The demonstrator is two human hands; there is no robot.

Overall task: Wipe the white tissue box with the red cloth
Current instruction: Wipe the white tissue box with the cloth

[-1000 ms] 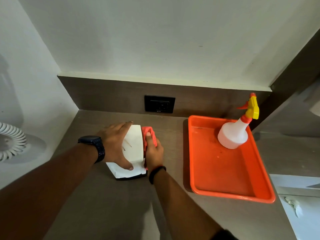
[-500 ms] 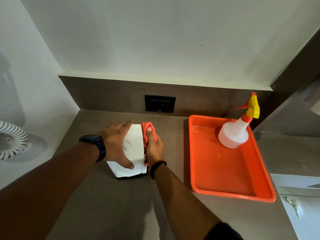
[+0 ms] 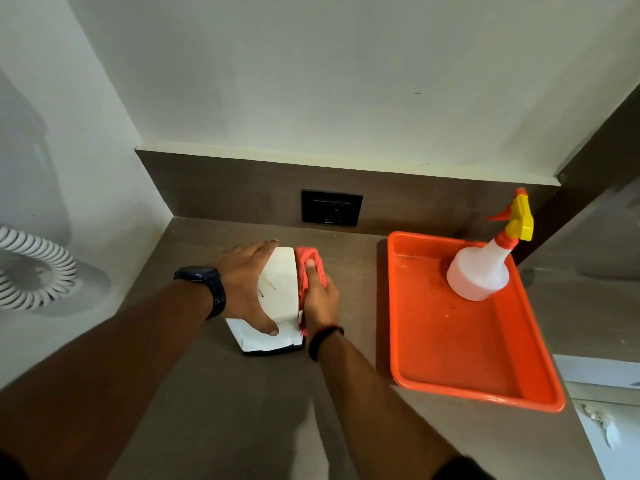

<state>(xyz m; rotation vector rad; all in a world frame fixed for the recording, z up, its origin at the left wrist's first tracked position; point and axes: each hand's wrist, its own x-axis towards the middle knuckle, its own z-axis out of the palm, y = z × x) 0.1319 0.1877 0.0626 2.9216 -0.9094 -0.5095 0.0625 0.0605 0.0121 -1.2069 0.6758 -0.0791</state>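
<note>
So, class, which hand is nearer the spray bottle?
Right. The right hand, holding the red cloth against the tissue box, lies left of the spray bottle; the left hand sits farther left, across the box.

Tissue box [image 3: 281, 289] on the surface [image 3: 249, 410], cloth [image 3: 304, 271] against its right side; tray [image 3: 450, 344] farther right, spray bottle [image 3: 479, 271] in its far corner, socket [image 3: 331, 207] behind

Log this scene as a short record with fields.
surface: counter
box: white, on counter, left of tray
left hand: rests on box top, fingers straight
right hand: holds red cloth against box's right side
tray: orange, bottle standing in its far corner
</note>
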